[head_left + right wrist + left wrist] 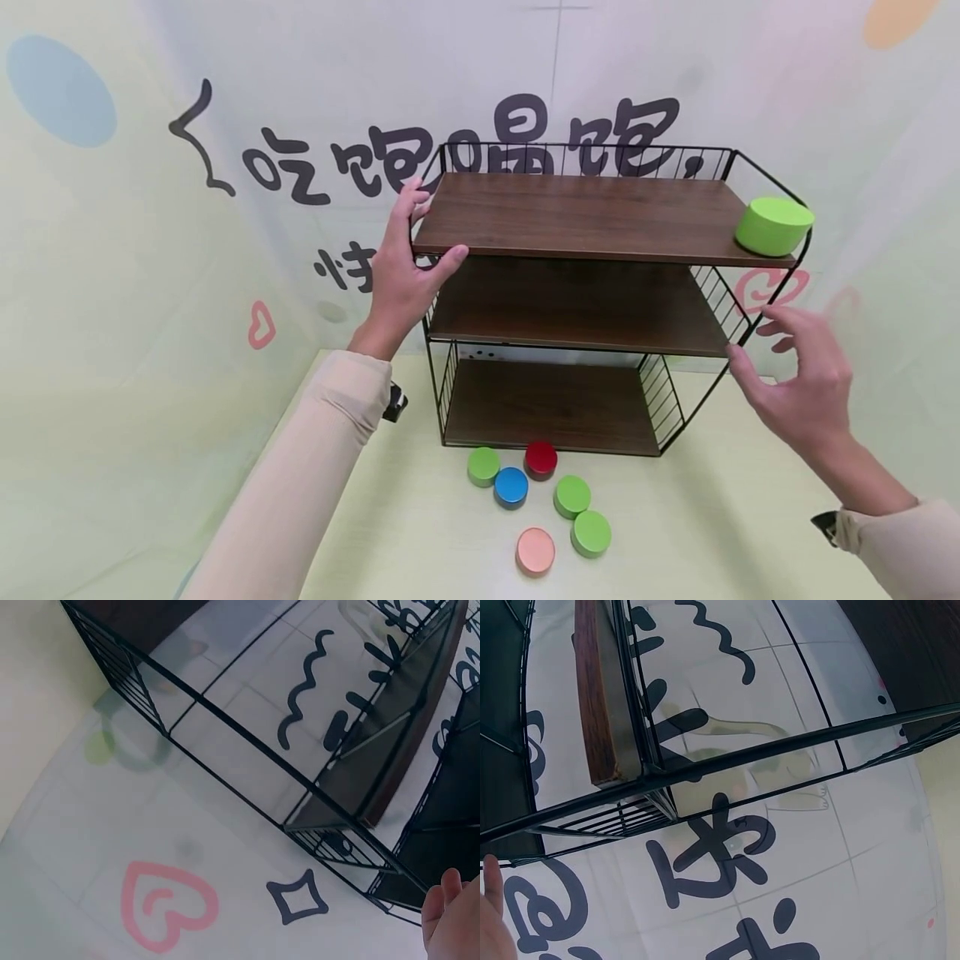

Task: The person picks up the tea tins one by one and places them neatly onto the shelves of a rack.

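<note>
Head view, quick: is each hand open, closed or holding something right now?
Left hand: holding the shelf rack near its upper left corner.
Right hand: open, at the rack's right side; whether it touches cannot be told.

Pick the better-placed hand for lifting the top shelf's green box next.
Likely the right hand: it is nearer the green box; the left hand, at the opposite end, grips the rack.

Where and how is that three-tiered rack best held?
Likely by the black side frames, left hand from the left and right hand from the right. The rack is wide, and its slim bars suit curled fingers. Best kept level, as a green tin stands on the top board's right front corner.
</note>
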A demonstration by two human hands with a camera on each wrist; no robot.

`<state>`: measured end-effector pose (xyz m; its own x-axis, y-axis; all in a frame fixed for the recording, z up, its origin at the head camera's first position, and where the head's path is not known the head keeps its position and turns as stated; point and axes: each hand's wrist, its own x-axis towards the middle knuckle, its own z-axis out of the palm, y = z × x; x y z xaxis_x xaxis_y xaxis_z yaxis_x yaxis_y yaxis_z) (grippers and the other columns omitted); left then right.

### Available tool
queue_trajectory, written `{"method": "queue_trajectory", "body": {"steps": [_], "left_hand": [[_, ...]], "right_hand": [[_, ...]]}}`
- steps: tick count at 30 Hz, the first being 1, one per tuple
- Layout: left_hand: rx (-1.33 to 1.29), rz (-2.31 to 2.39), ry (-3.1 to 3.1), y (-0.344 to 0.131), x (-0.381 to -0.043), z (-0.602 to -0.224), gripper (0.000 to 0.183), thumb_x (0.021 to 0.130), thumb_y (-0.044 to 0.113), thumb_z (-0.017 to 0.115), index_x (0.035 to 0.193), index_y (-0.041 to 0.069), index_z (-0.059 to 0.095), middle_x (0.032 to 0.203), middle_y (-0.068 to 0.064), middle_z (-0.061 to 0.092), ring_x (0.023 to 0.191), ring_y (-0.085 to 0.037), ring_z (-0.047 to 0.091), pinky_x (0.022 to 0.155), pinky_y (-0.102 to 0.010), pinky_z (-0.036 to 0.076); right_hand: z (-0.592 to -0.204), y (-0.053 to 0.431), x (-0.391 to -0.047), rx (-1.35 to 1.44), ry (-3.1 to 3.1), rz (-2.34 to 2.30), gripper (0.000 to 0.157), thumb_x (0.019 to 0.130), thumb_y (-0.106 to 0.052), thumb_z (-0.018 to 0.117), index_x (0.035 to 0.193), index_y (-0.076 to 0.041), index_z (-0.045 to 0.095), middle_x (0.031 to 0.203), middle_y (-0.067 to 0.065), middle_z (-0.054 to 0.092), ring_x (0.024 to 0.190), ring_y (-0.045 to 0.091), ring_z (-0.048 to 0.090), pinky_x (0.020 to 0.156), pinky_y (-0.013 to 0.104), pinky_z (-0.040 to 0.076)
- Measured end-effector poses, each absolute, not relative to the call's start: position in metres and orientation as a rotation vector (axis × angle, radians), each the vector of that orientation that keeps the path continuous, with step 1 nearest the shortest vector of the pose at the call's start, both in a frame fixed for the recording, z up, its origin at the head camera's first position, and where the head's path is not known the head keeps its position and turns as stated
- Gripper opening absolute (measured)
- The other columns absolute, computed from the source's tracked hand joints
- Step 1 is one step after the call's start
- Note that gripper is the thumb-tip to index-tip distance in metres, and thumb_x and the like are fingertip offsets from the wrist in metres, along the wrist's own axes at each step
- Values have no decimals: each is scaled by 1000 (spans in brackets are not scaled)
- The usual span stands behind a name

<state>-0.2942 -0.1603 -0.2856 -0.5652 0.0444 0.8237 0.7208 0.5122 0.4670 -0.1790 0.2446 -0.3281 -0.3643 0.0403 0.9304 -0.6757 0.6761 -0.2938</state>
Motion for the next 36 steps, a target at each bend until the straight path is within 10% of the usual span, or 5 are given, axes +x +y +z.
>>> {"method": "queue_trajectory", "body": {"steps": [23,36], "left_hand": [[-611,-1078,-1966,-160,-296,-286,70,84,36,75,142,15,41,158,3,37,133,-7,47,99,-47,43],[-607,-1083,-1963,-160,-297,-286,70,83,35,75,142,16,42,158,10,35,134,-7,46,100,-48,43]], "right_hand": [[-416,242,-180,700,-2113,798,57,93,-50,57,109,4,68,97,11,67,87,18,58,79,14,41],[-466,222,-168,803,-2297,853,41,76,-13,79,114,-1,68,105,7,68,91,20,63,97,10,35]]}}
